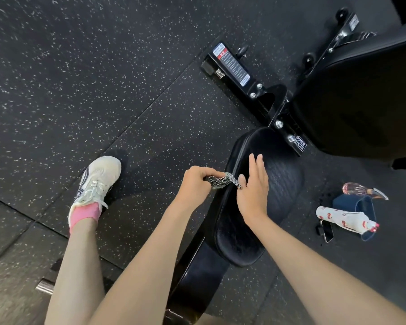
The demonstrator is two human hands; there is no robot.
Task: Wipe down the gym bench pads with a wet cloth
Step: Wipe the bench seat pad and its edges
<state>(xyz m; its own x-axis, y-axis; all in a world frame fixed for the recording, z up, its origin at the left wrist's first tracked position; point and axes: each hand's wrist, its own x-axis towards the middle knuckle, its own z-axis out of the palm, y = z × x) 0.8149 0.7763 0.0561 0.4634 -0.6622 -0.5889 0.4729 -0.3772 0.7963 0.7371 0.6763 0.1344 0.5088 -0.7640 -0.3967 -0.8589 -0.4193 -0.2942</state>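
Note:
The black seat pad [281, 181] of the gym bench lies in the middle, with the larger black back pad [361, 102] beyond it at the upper right. My left hand [195, 181] grips one end of a twisted grey-and-white cloth [222, 180] at the seat pad's left edge. My right hand [253, 186] lies on the seat pad with straight fingers, and its thumb touches the cloth's other end. The cloth stretches between the two hands.
The bench's black steel frame with a warning label [232, 64] runs up and left over speckled rubber flooring. My left foot in a white shoe [96, 181] stands left of the bench. A pink spray bottle [359, 190], a white patterned bottle [345, 220] and a blue pouch [363, 204] lie on the floor at right.

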